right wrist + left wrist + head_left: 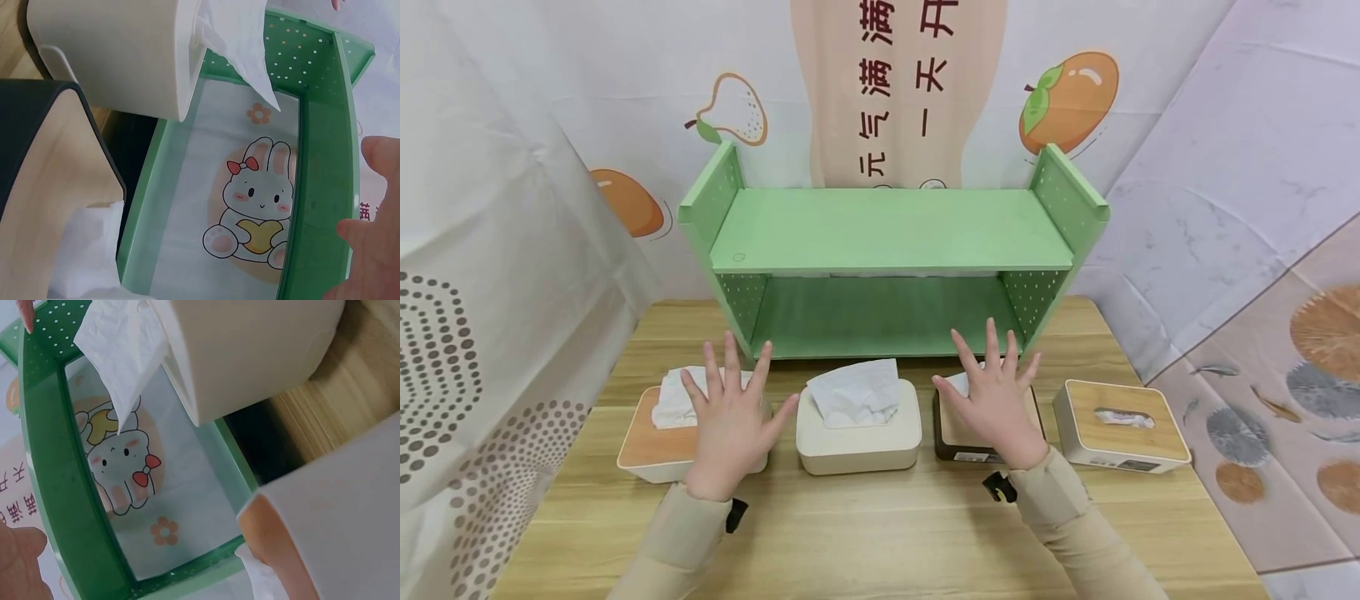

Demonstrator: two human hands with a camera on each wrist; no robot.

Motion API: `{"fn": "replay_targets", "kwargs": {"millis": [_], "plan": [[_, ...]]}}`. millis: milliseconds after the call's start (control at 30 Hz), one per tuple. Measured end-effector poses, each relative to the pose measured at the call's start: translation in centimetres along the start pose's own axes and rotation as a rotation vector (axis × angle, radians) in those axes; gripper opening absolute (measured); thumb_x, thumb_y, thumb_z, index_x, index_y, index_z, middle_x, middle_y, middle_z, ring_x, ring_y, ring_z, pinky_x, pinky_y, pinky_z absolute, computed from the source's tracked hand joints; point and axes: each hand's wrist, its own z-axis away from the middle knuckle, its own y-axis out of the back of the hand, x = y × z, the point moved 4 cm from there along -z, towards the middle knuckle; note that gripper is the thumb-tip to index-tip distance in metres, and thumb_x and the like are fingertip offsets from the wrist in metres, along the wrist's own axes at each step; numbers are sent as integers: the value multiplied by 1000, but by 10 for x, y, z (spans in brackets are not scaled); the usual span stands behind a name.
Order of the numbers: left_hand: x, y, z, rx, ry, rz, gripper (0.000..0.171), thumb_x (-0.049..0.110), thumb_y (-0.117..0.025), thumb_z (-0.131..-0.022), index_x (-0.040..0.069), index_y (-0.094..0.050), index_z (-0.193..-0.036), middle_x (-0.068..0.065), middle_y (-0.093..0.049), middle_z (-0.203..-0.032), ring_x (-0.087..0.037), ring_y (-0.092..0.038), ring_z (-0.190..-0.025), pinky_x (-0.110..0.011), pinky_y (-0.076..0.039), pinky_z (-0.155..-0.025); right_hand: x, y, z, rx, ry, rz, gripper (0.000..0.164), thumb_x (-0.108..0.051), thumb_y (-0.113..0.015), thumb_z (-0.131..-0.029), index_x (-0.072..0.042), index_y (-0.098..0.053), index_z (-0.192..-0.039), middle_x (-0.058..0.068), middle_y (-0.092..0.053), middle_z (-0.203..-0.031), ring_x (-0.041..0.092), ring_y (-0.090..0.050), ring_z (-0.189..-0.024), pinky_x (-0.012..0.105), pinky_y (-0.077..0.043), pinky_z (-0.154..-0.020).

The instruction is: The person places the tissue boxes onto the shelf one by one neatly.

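My left hand [730, 425], fingers spread, hovers over the right part of an orange-lidded tissue box [655, 446]. Fingers splayed as well, my right hand [1000, 408] is over a dark tissue box with a light wood top [951, 429], hiding much of it. Between the hands sits a cream tissue box [857, 454] with a white tissue [857, 392] sticking up. Neither hand holds anything. In the left wrist view the orange-lidded box [350, 500] appears beside the cream box [250, 350]; the right wrist view shows the dark box [59, 181] and part of my hand [382, 219].
A green two-level shelf [891, 229] stands at the back of the wooden table [880, 533], behind the boxes. Far right is a white tissue box with a bamboo lid [1123, 417]. Printed cloth [640, 50] hangs behind and at the sides.
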Motion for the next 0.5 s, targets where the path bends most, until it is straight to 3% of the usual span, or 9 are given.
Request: {"fn": "replay_targets", "kwargs": {"millis": [500], "plan": [[-26, 1, 9, 9, 38, -35, 76, 56, -51, -90, 14, -30, -149, -18, 9, -158, -41, 15, -143, -72, 10, -103, -22, -13, -7, -14, 46, -40, 70, -56, -52, -90, -28, -29, -150, 18, 2, -159, 49, 2, -142, 75, 10, -99]]}}
